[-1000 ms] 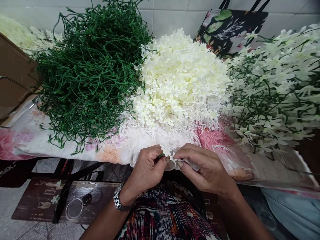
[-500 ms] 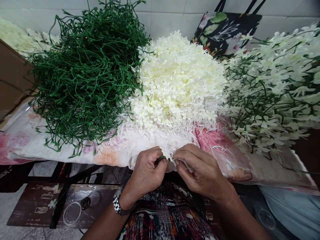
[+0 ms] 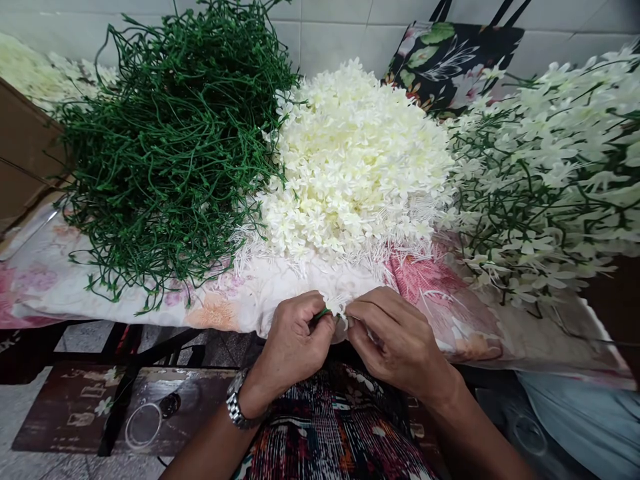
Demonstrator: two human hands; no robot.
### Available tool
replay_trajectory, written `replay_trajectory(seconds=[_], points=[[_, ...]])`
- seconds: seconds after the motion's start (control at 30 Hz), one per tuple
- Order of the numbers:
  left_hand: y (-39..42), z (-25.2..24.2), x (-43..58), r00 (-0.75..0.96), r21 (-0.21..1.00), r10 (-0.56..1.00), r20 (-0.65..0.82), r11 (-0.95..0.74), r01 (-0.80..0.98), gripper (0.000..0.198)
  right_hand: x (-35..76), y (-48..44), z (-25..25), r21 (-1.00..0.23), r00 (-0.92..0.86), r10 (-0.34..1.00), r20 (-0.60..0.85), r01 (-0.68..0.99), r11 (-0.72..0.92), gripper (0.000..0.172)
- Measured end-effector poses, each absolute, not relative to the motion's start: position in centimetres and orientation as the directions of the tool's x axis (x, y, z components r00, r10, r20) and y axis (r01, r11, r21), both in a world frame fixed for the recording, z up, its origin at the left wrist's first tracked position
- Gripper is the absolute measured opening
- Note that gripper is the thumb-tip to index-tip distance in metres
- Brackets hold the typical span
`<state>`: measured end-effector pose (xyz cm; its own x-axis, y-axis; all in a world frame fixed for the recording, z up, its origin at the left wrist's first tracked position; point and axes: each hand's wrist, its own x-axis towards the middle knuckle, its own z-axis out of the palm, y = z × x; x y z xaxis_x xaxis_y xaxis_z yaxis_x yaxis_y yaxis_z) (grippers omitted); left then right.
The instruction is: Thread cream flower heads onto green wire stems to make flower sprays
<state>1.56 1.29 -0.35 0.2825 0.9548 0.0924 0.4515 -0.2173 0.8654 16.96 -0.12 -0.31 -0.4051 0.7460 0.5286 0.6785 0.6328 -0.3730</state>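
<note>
My left hand (image 3: 295,343), a metal watch on its wrist, is closed in a pinch on a thin green plastic stem (image 3: 321,313) at the table's near edge. My right hand (image 3: 395,340) is closed too, its fingertips pinching a small white plastic flower (image 3: 336,304) against the stem's tip. The two hands touch each other there. Behind them on the floral cloth (image 3: 225,303) lie a heap of green stems (image 3: 175,140), a mound of loose white flowers (image 3: 357,160), and a pile of stems with flowers on them (image 3: 550,173) at the right.
A cardboard box (image 3: 23,153) stands at the left edge. A dark floral bag (image 3: 450,60) leans on the tiled wall behind the flowers. Below the table, a low brown board (image 3: 105,407) holds a clear ring and small bits.
My right hand has crept a little left, closing in on the left hand at the stem's tip. The piles have not moved.
</note>
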Motion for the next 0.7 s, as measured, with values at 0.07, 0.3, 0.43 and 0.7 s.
replay_trajectory(seconds=[0.07,0.3,0.43,0.7], points=[[1.3,-0.4,1.5,0.283,0.867,0.955,0.089,-0.214,0.449,0.025,17.1,-0.1,-0.5,-0.388,-0.407,0.750,0.521,0.670,0.633,0.015],[1.2,-0.6,1.6,0.286,0.870,0.957,0.048,-0.181,0.459,0.025,17.6,0.2,-1.4,-0.521,-0.412,0.768,0.490,0.568,0.637,0.013],[1.2,-0.7,1.7,0.289,0.860,0.954,0.080,-0.212,0.465,0.027,17.4,0.5,-1.5,-0.531,-0.434,0.760,0.485,0.545,0.649,0.014],[1.1,-0.3,1.2,0.266,0.894,0.964,0.004,-0.123,0.430,0.022,18.4,0.4,0.1,-0.590,-0.411,0.795,0.446,0.533,0.606,0.008]])
